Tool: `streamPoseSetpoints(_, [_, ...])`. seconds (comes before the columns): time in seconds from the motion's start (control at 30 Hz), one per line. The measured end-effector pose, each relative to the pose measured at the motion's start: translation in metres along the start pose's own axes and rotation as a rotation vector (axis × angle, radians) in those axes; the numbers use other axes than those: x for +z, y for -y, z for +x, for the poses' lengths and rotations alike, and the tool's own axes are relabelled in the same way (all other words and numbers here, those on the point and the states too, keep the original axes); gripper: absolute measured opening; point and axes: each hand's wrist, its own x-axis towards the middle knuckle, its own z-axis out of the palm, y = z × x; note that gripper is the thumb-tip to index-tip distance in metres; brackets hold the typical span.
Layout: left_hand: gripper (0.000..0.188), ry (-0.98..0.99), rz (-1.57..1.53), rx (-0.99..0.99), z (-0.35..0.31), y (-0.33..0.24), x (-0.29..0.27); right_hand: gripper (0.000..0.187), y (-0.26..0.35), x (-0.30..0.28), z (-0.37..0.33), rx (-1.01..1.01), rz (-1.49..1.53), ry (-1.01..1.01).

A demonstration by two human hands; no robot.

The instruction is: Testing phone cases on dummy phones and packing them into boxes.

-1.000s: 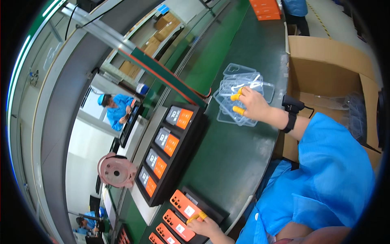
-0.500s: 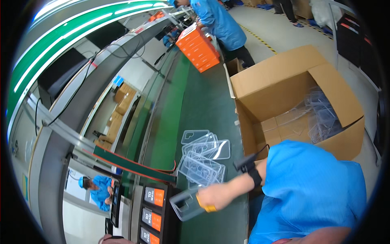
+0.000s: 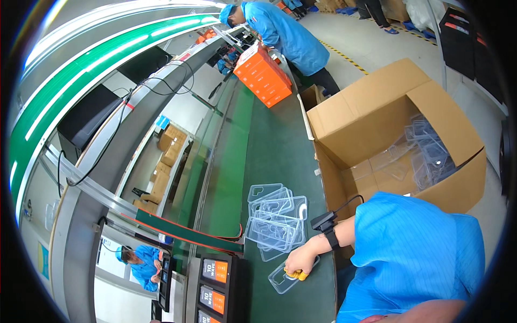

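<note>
My right hand (image 3: 300,261), with yellow covers on its fingertips, comes in from the right and is closed on a clear plastic phone case (image 3: 280,281). That case has a cutout at one end and is low over the green belt (image 3: 269,148), resting on it or just above; I cannot tell which. Beyond my fingers, several similar clear cases (image 3: 274,220) lie in a loose, overlapping pile. A black strap with a small device (image 3: 329,231) sits around my right wrist. My left hand is out of view.
An open cardboard box (image 3: 371,118) with more clear cases (image 3: 431,153) stands right of the belt. A black rack (image 3: 221,288) holds small grey-and-orange boxes at left. Orange boxes (image 3: 262,75) are stacked farther along, beside a co-worker in blue (image 3: 291,35). A green bar (image 3: 188,232) crosses at left.
My right hand has drawn the phone case to the right, away from the black rack, turning it to a new slant. The pile looks the same; the whole view has shifted slightly.
</note>
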Motion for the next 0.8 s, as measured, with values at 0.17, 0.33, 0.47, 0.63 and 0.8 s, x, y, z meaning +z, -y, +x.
streamPoseSetpoints(0.17, [0.027, 0.068, -0.147, -0.113, 0.001, -0.015, -0.015, 0.014, 0.024, 0.017, -0.002, -0.224, 0.07, 0.055])
streamPoseSetpoints(0.33, [0.028, 0.059, -0.365, -0.304, -0.001, -0.027, -0.044, 0.015, 0.038, 0.037, 0.005, -0.339, 0.048, 0.115])
streamPoseSetpoints(0.47, [0.029, 0.032, -0.588, -0.521, -0.011, -0.047, -0.082, 0.033, 0.061, 0.016, 0.007, -0.145, 0.214, 0.019])
streamPoseSetpoints(0.63, [0.032, -0.008, -0.194, 0.138, -0.005, -0.045, -0.019, 0.044, 0.087, 0.03, 0.049, 0.177, 0.554, -0.394])
streamPoseSetpoints(0.8, [0.043, 0.322, -0.109, 0.036, -0.004, -0.035, 0.03, 0.031, 0.084, 0.022, 0.04, 0.194, 0.608, -0.519])
